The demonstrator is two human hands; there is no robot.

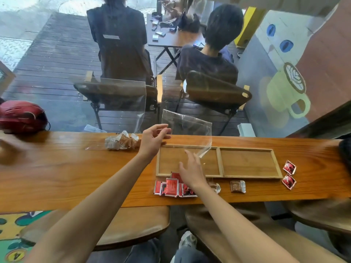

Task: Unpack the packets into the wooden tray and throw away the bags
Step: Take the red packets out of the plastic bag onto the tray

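A two-compartment wooden tray (220, 162) lies on the counter, with bare wood showing in both halves. A clear plastic bag (188, 126) stands in the air over the left compartment. My left hand (153, 139) is just left of it with fingers spread, holding nothing. My right hand (191, 171) hovers over the tray's front edge, fingers apart; the bag's lower corner is beside its fingertips and I see no grip. Several red packets (171, 186) lie in front of the tray under my right wrist. Brown packets (237, 186) lie to their right.
A second clear bag (121, 99) leans on the window at the left, above a pile of brown and white packets (123, 142). Two red packets (289, 167) lie right of the tray. A red helmet (20, 115) rests at the counter's far left. Stools stand below the counter.
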